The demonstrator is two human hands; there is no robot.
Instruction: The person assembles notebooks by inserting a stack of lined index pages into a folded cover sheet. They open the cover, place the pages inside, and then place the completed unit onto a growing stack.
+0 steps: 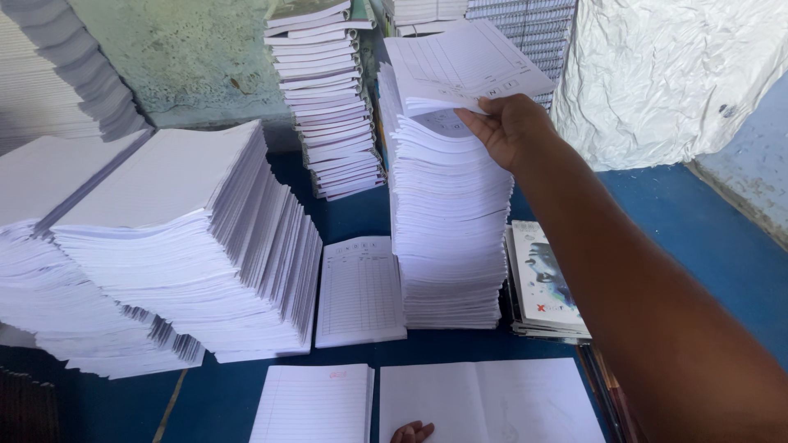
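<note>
One arm stretches forward from the lower right, the right hand (507, 127) raised at the top of the tall stack (447, 238) of ruled sheets in the middle of the blue table (681, 221). Its fingers and thumb are pinched on the near edge of a thin sheaf (464, 66), which is lifted at that edge and tilts up above the stack. Only the fingertips of the left hand (412, 431) show at the bottom edge, resting between two open sheets (316, 406) laid flat; whether it grips anything cannot be told. A low pile (361, 287) lies just left of the stack, a wide fanned heap (180, 246) further left, and printed covers (542, 279) sit to its right.
</note>
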